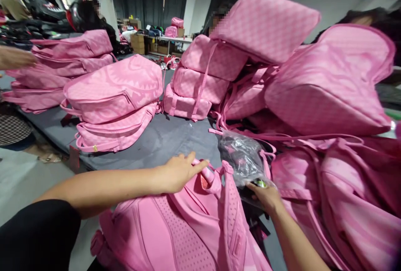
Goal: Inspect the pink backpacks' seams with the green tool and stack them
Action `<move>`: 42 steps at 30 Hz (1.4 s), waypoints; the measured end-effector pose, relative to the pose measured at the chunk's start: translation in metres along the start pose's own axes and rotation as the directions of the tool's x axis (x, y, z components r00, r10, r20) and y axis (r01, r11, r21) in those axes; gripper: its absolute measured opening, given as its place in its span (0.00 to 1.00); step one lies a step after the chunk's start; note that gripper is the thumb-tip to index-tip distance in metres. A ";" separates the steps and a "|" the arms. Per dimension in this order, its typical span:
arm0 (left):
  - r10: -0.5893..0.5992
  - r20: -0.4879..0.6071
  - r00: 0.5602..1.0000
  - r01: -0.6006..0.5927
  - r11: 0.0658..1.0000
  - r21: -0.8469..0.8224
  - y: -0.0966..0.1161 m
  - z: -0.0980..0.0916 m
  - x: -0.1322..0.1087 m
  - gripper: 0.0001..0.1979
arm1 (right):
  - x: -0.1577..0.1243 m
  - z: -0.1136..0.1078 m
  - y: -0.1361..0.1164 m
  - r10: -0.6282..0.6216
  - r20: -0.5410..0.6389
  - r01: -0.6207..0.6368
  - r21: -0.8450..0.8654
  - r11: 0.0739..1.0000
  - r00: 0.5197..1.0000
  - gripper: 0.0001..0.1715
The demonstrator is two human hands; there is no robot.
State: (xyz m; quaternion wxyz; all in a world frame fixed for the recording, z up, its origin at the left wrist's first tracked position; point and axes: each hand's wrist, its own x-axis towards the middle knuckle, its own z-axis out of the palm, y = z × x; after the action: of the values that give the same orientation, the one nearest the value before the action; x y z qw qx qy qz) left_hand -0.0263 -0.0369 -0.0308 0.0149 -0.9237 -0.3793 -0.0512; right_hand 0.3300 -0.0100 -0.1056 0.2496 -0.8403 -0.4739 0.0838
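A pink backpack point(191, 221) stands in front of me, its perforated back panel and shoulder straps facing up. My left hand point(180, 172) is closed on its top edge, beside the carry handle point(208, 175) and a small red patch. To the right of the backpack, my right hand point(266, 195) grips the lower edge of a clear plastic bag point(242, 158) with dark and pink contents. A small yellow-green item point(261, 183) shows at the right fingers; its kind is unclear. Some of the right fingers are hidden.
Pink backpacks lie in stacks on the grey table point(175, 137): a left stack point(75, 57), a nearer pair point(115, 91), and a checked pile point(203, 83). More bags point(326, 95) crowd the right side. Another person's hand point(15, 57) is at far left.
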 end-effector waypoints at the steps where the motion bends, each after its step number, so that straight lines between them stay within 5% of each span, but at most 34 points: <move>1: 0.005 0.018 1.000 -0.005 1.000 -0.003 0.000 0.000 0.001 0.47 | -0.004 -0.003 0.001 0.032 -0.004 -0.031 0.041 0.999 0.999 0.10; 8: -0.019 0.109 0.994 0.022 0.999 -0.026 -0.003 0.005 0.003 0.46 | -0.037 -0.007 0.016 0.241 -0.045 -0.234 0.126 0.964 0.969 0.10; 15: 0.007 0.127 0.992 -0.012 0.999 0.036 -0.006 0.003 0.004 0.43 | -0.057 0.000 0.023 0.306 -0.048 -0.285 0.254 0.924 0.951 0.15; 24: 0.000 0.107 0.994 -0.004 0.999 0.038 -0.005 0.004 0.002 0.44 | -0.065 -0.016 0.024 0.104 -0.161 -0.081 0.144 0.986 0.981 0.02; 30: -0.010 0.123 0.992 0.012 1.000 -0.017 -0.007 0.001 0.005 0.46 | -0.099 -0.040 0.013 -0.125 -0.348 0.175 0.114 0.978 0.929 0.07; 33: 0.053 -0.033 0.998 -0.059 0.977 -0.205 0.000 -0.011 -0.001 0.39 | -0.137 -0.057 -0.014 -0.354 -0.452 0.430 0.074 0.900 0.819 0.04; 36: 0.027 -0.341 0.940 -0.216 0.819 -0.532 0.015 -0.024 -0.011 0.24 | -0.183 -0.072 -0.047 -0.756 -0.459 0.809 -0.122 0.575 0.468 0.08; 38: 0.031 -0.296 0.955 -0.250 0.625 -0.740 0.025 -0.026 -0.018 0.19 | -0.210 -0.075 -0.068 -0.872 -0.383 0.910 -0.153 0.385 0.304 0.14; 39: 0.071 -0.211 0.975 -0.217 0.511 -0.832 0.029 -0.024 -0.021 0.16 | -0.221 -0.074 -0.077 -0.881 -0.369 0.923 -0.127 0.364 0.297 0.15; 40: 0.094 -0.138 0.986 -0.164 0.402 -0.901 0.034 -0.019 -0.023 0.13 | -0.231 -0.071 -0.084 -0.854 -0.391 0.914 -0.072 0.399 0.342 0.15; 42: -0.012 -0.111 0.994 -0.106 0.210 -0.972 0.042 -0.006 -0.029 0.08 | -0.245 -0.066 -0.090 -0.685 -0.449 0.802 0.138 0.581 0.574 0.16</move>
State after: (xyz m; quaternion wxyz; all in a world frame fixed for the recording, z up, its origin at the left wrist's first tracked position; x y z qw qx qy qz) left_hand -0.0178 -0.0880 -0.0271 -0.5490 -0.7355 -0.2337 -0.3210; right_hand 0.1551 -0.1994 -0.0275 0.4761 -0.5034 -0.7136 -0.1032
